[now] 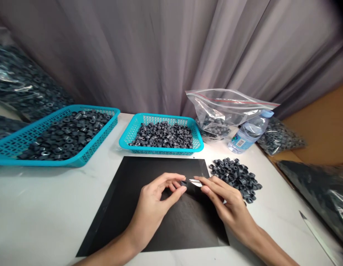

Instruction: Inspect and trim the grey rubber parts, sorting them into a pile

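Observation:
Above a black mat (113, 221), my left hand (157, 199) pinches a small dark grey ring-like part (183, 183) between thumb and fingertips. Facing it, my right hand (226, 195) is closed on a small metal blade (195, 182), whose pointed tip lies close to the part, apart from it as far as I can see. The blade's rear end is hidden in my fingers. Beside my right hand, on the white table, lies a loose pile of similar dark parts (237, 177).
Two turquoise baskets, one left (77, 160) and one at the centre back (165, 150), hold many such parts. Behind the pile stand a zip bag (215, 111) and a water bottle (247, 135). A pointed strip (315, 232) lies at right. Filled plastic bags (24, 81) flank the table.

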A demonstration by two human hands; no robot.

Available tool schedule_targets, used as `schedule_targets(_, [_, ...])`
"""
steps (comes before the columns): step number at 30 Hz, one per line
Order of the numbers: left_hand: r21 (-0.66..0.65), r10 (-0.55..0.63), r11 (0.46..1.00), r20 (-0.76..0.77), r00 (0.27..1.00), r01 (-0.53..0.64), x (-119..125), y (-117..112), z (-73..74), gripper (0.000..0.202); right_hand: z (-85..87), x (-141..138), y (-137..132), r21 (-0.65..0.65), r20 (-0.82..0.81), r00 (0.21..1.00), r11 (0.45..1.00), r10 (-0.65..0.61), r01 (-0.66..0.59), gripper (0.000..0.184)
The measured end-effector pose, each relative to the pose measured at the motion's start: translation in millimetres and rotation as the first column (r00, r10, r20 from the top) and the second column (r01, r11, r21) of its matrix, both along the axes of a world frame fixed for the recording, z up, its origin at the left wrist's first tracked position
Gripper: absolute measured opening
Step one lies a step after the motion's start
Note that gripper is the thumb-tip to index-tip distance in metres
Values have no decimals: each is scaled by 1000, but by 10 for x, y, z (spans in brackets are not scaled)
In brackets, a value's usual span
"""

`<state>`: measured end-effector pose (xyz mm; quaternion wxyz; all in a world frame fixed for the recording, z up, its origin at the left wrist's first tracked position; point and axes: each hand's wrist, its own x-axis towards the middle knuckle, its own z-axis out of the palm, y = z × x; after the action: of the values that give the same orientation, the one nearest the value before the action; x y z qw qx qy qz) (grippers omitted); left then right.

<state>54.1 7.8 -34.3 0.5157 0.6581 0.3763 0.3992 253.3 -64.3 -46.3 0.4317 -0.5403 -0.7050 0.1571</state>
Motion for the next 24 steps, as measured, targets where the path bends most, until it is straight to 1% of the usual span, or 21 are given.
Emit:
schedule_targets(5, [0, -12, 1000, 59, 998, 12, 13, -36, 15, 18, -75, -82, -32, 92, -20, 1000, 996, -18, 20, 33])
schedule_targets(9, [27, -17, 1000, 84, 996, 15, 24, -54, -1, 17, -99, -80, -54, 80, -32, 999, 997, -11, 13, 33])
schedule_targets(14, [45, -35, 999, 84, 996, 31, 27, -62, -11, 16, -87, -115, -101, 74, -30, 999, 997, 11, -9, 34])
schedule_targets(20, [86, -21, 996, 67, 998, 15, 35, -73, -16, 16, -75, -131, -99, 117, -2, 999, 993, -32, 32, 37])
schedule_targets(24, [93, -24, 996, 65, 998, 18, 42, -77, -31, 17, -74, -119, -100, 100, 5, 1000, 995, -18, 17, 39])
